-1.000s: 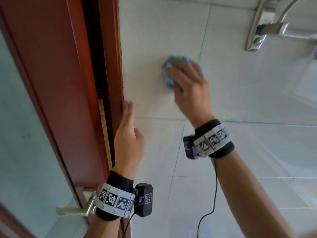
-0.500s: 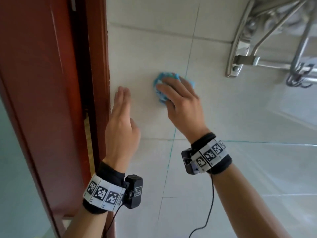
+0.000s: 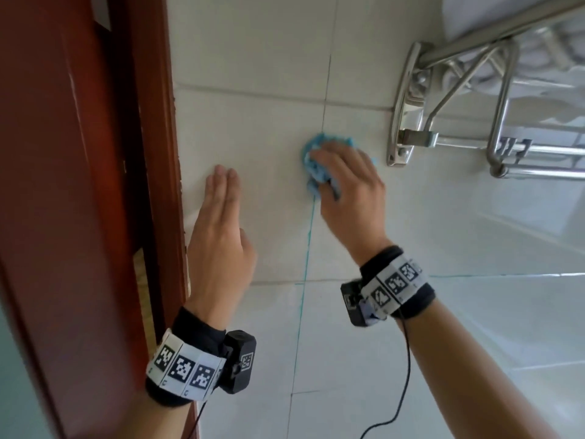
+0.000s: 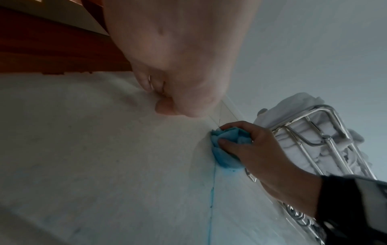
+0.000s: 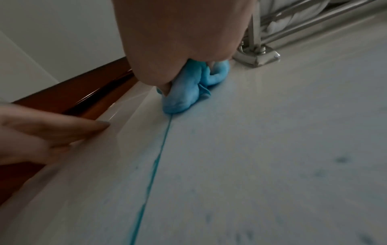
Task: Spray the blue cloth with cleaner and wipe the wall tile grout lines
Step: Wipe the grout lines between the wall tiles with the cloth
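Observation:
A crumpled blue cloth [image 3: 313,163] [image 4: 225,149] [image 5: 188,89] is pressed on the white tiled wall, right over a vertical grout line [image 3: 308,236] [image 5: 159,157] that shows blue-green below it. My right hand [image 3: 348,185] [image 4: 257,152] grips the cloth, fingers curled round the bundle. To the left my left hand [image 3: 221,217] lies flat on the tile with straight fingers, beside the door frame and holding nothing. No spray bottle is in view.
A red-brown wooden door frame [image 3: 142,153] borders the wall on the left. A steel towel rack [image 3: 449,122] [image 4: 314,137] with white towels is mounted just right of the cloth. A horizontal grout line [image 3: 474,275] runs under my right wrist.
My right hand has carried the cloth to the right, from the tile onto the vertical grout line and closer to the rack. My left hand left the door frame edge and now rests flat on the tile.

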Available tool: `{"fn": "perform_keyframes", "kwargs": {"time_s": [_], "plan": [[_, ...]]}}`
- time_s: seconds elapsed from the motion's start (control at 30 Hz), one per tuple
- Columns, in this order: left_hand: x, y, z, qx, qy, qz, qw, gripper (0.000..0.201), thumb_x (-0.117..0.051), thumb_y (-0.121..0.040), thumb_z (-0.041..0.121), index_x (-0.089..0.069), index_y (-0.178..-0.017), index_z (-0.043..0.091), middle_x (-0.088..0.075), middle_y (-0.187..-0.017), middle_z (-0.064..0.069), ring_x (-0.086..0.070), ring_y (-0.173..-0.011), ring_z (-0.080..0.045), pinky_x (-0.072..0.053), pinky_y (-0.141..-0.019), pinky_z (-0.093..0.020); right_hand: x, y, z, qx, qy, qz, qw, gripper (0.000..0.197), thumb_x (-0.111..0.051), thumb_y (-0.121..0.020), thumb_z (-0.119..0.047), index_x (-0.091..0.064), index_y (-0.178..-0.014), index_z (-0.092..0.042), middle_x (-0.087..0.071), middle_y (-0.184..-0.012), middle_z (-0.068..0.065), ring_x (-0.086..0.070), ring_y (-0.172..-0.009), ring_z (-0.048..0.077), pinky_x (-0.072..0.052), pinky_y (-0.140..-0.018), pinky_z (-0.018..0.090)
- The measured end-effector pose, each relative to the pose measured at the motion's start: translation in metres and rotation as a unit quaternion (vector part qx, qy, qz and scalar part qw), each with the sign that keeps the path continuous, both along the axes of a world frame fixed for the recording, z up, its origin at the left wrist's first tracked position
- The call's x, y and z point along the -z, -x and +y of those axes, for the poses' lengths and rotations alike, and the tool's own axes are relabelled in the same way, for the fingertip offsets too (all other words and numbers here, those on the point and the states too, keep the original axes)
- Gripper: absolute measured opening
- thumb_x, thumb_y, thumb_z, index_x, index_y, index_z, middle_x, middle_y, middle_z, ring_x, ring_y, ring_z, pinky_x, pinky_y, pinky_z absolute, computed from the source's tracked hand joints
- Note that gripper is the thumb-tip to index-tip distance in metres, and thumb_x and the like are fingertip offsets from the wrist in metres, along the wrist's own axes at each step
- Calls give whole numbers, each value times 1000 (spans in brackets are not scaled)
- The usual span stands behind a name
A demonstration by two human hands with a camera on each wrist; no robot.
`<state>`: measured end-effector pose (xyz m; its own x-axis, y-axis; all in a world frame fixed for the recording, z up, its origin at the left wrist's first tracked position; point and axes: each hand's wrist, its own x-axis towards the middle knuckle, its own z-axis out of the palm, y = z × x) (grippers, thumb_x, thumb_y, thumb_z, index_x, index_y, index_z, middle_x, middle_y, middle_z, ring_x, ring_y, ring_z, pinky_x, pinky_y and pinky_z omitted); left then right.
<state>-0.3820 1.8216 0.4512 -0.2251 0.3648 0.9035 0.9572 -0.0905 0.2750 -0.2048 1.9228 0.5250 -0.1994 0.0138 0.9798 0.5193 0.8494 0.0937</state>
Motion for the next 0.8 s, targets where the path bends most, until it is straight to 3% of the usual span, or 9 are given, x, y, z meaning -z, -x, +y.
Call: {"fn": "perform_keyframes", "kwargs": {"time_s": [0.07,0.13,0.2,0.3,0.4,0.6,0.73,0.8], "plan": [[1,4,0,-10,1,24,1000,80,-42,-88,-16,-26,-163,6,-20,-172,-11,-16,-160,-21,-29,-127,-40,5,-6,-4,-4,0,-56,998,29,-74,-88,-1,-75,-116,-9,-70,-125,2,-64,-115,30,-52,-97,30],[3,9,-1,-19,3,46,999,83,-44,-86,-19,-26,-163,5,-21,-171,-12,-18,-160,-23,-32,-125,-43,-16,-11,-4,0,6,-68,998,29,-69,-88,1,-74,-114,-9,-71,-122,3,-64,-109,29,-50,-94,26],[4,13,-3,-26,14,63,998,86,-45,-84,-20,-24,-164,6,-20,-172,-10,-17,-160,-22,-31,-125,-42,-48,-13,3,0,1,-7,1000,29,-64,-86,7,-74,-108,-8,-72,-116,2,-64,-106,25,-45,-98,19],[4,17,-6,-26,32,74,996,87,-44,-86,-19,-21,-165,8,-17,-173,-7,-13,-160,-18,-31,-126,-41,-72,-12,12,-5,-8,57,998,28,-63,-85,4,-74,-106,-9,-71,-111,0,-65,-107,24,-53,-97,33],[4,23,-10,-17,39,79,996,86,-44,-87,-21,-22,-165,10,-18,-173,-5,-15,-160,-18,-32,-125,-41,-39,-3,12,25,-10,56,998,27,-61,-87,1,-74,-109,-9,-70,-116,1,-61,-115,28,-43,-99,19],[13,30,-17,-11,62,91,994,87,-46,-85,-20,-23,-164,8,-18,-173,-6,-15,-160,-19,-26,-128,-39,70,-1,1,60,-11,10,998,29,-58,-92,7,-76,-113,-4,-72,-121,9,-57,-109,40,-53,-89,39],[19,28,-21,-5,73,87,993,85,-45,-88,-19,-23,-164,8,-17,-173,-6,-14,-160,-18,-30,-126,-42,56,-5,-12,71,6,-23,997,29,-57,-91,6,-74,-112,-5,-72,-119,6,-57,-111,40,-57,-77,45],[20,28,-21,-1,74,87,993,82,-44,-88,-18,-24,-164,7,-19,-172,-8,-15,-160,-21,-31,-125,-44,26,-2,-17,70,20,-5,997,29,-54,-89,1,-73,-110,-6,-72,-117,6,-58,-107,39,-55,-71,40]]}}
